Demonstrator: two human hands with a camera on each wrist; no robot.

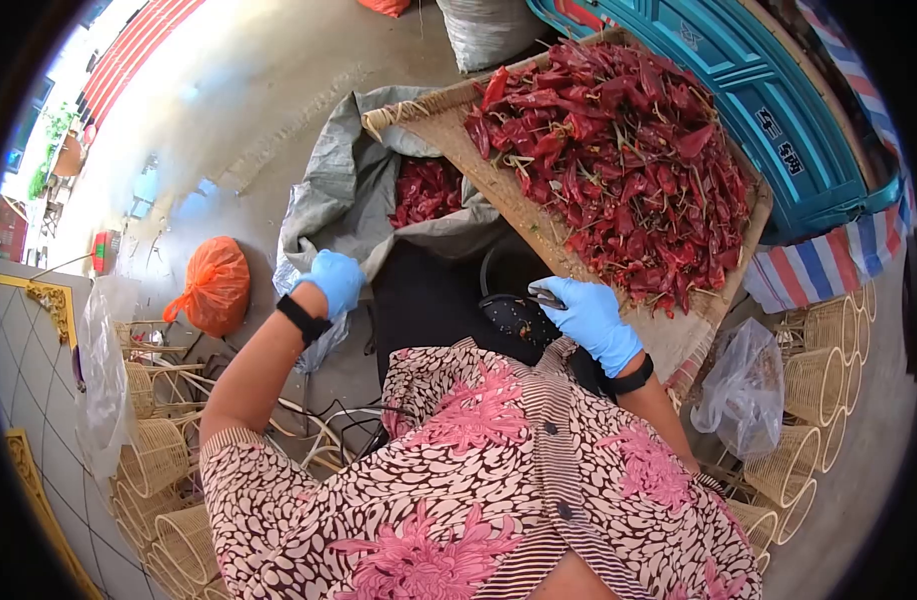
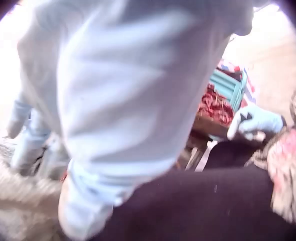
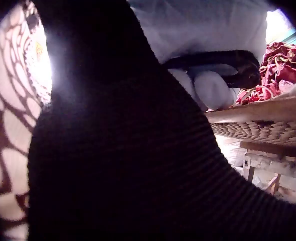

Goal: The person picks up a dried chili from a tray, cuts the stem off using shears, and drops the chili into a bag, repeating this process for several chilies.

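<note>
My left hand point(image 1: 334, 282), in a blue glove, grips the folded rim of a grey woven sack point(image 1: 339, 205). Red dried chillies point(image 1: 426, 190) lie inside the sack's mouth. In the left wrist view the thumb and fingers are at the sack's edge. Over my lap, the gloved right hand point(image 1: 597, 322) holds scissors with black handles point(image 3: 249, 75); their blades are mostly hidden. It is beside the near edge of a woven tray point(image 1: 459, 140), which bears a large heap of dried red chillies point(image 1: 629, 170).
Behind the tray is a teal metal panel point(image 1: 739, 90) with striped cloth point(image 1: 839, 260). An orange bag point(image 1: 217, 285) sits on the floor at left. Rattan stools point(image 1: 814, 385) stand at both sides, with a clear plastic bag point(image 1: 744, 390) at right. A white sack point(image 1: 489, 30) stands at the back.
</note>
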